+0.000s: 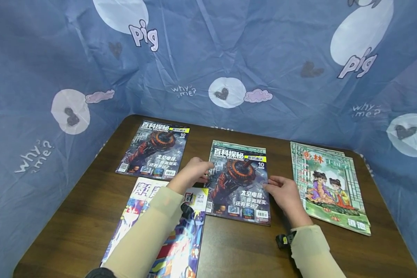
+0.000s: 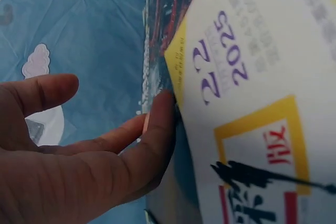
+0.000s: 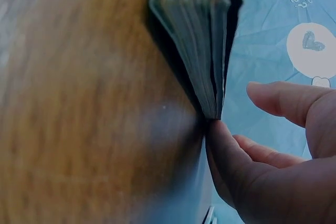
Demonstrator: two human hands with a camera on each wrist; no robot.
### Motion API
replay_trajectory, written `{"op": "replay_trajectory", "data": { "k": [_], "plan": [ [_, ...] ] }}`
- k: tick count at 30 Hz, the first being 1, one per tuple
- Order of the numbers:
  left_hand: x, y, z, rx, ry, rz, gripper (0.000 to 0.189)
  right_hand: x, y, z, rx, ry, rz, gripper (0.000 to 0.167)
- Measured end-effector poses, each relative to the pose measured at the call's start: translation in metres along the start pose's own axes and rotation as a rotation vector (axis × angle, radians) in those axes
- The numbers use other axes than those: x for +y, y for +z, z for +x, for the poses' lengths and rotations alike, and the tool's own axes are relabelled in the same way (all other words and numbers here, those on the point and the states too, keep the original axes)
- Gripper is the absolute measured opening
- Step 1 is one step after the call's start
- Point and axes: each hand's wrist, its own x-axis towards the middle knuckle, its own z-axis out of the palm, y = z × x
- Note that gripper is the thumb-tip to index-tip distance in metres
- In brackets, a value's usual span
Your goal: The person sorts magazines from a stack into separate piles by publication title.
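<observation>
A dark science magazine (image 1: 234,183) with an orange ring on its cover lies in the middle of the table, on top of a green-edged magazine (image 1: 239,145) that shows past its top edge. My left hand (image 1: 194,172) touches the stack's left edge with its fingertips. In the left wrist view that thumb stands apart from the fingers (image 2: 155,145). My right hand (image 1: 285,195) is at the right edge. The right wrist view has its fingertips meeting the side of the thick page block (image 3: 191,45), the thumb (image 3: 281,98) held off.
A matching dark magazine (image 1: 156,150) lies at the back left. Colourful magazines (image 1: 180,247) overlap at the front left, partly under my left sleeve (image 1: 146,235). Several green magazines (image 1: 333,193) form a pile at the right. Blue printed cloth (image 1: 194,65) hangs behind the brown table (image 1: 243,251).
</observation>
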Motion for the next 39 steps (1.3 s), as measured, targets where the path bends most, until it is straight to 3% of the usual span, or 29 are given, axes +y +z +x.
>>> {"op": "replay_trajectory", "data": {
  "k": [4, 6, 12, 15, 18, 27, 39],
  "plan": [
    [0.002, 0.001, -0.003, 0.057, 0.039, 0.09, 0.043, 0.001, 0.0, 0.001, -0.006, -0.019, -0.008, 0.057],
    [0.002, 0.0, -0.003, 0.075, 0.042, 0.092, 0.045, 0.001, -0.001, 0.001, -0.009, -0.017, -0.009, 0.057],
    [0.0, -0.002, 0.003, 0.026, 0.004, -0.101, 0.049, 0.002, -0.001, 0.001, 0.002, -0.016, 0.0, 0.058],
    [-0.001, -0.001, 0.004, -0.023, -0.027, -0.135, 0.051, 0.002, -0.001, 0.001, 0.006, -0.014, -0.002, 0.058],
    [-0.001, -0.001, 0.004, -0.061, -0.036, -0.102, 0.051, 0.002, 0.0, 0.001, 0.001, -0.006, 0.007, 0.058],
    [-0.009, 0.001, 0.009, -0.119, 0.02, -0.021, 0.051, 0.001, -0.001, 0.001, -0.008, 0.016, 0.031, 0.059],
    [-0.016, 0.007, 0.012, -0.037, 0.057, 0.095, 0.061, 0.002, 0.001, 0.003, -0.017, 0.006, 0.041, 0.058]
  ]
}}
